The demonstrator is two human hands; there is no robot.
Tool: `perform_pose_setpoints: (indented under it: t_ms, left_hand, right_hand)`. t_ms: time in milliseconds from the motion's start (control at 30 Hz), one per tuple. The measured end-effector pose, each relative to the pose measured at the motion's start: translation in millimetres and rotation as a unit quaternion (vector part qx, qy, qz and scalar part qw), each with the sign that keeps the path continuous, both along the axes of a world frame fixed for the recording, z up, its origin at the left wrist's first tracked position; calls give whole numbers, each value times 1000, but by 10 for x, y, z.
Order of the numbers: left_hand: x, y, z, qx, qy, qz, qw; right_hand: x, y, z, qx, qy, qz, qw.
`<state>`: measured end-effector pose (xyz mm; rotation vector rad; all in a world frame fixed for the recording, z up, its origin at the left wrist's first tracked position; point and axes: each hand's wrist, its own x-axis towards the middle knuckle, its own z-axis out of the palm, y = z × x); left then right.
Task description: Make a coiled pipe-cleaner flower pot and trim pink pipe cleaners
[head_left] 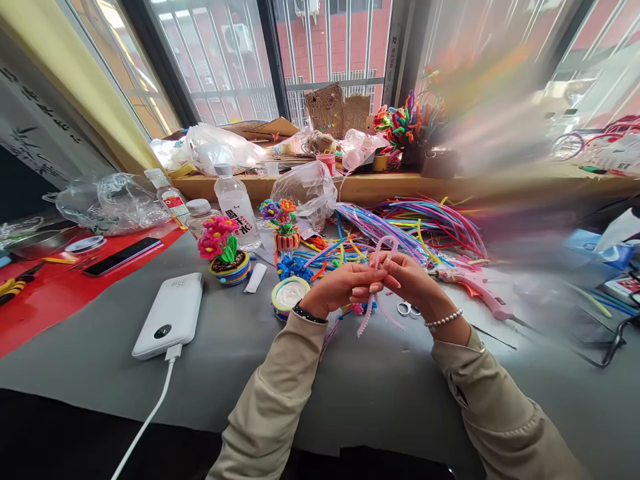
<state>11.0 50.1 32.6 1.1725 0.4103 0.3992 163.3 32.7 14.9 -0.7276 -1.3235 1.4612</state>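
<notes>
My left hand (347, 287) and my right hand (407, 277) meet above the grey table, fingertips pinched together on a pale pink pipe cleaner (367, 317). A loop of it rises above my fingers, and two ends hang below them. My fingers hide the part where the strands meet. Just behind my hands lie many loose coloured pipe cleaners (360, 223). A pair of scissors (409, 309) rests by my right wrist, and a pink glue gun (477, 290) lies farther right. Beside my left wrist stands a round pot with a white top (290, 297).
A white power bank (170, 313) with a cable lies at left, near a phone (123, 257). Pipe-cleaner flower pots (229, 270) and a water bottle (237, 207) stand behind. Craft supplies crowd the wooden windowsill (370, 187). The right side is partly smeared.
</notes>
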Motion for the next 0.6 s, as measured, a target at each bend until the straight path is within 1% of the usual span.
perform_pose_setpoints:
  t_ms: [33, 100, 167, 233, 367, 433, 467, 533, 600]
  left_hand:
    - [2, -5, -1, 3, 3, -1, 1000]
    - [9, -16, -1, 18, 16, 17, 1000]
    - [18, -23, -2, 46, 39, 51, 997]
    - [26, -24, -3, 92, 70, 91, 989]
    - [41, -8, -6, 223, 118, 171, 952]
    - [47, 1, -7, 279, 115, 184, 936]
    - [50, 4, -8, 295, 113, 183, 931]
    - [51, 7, -12, 293, 116, 174, 933]
    - [47, 3, -17, 252, 122, 157, 947]
  right_hand:
    - [-2, 6, -2, 2, -2, -9, 1000]
    - [6, 22, -8, 7, -10, -36, 999]
    - [27, 40, -11, 17, -21, -75, 997]
    - [54, 54, 0, 35, -36, -119, 992]
    - [104, 49, 61, 76, -67, -197, 975]
    - [127, 38, 96, 88, -77, -228, 967]
    - [139, 34, 110, 90, -82, -241, 963]
    - [167, 33, 128, 75, -74, -236, 966]
    - [198, 37, 130, 43, -50, -196, 978]
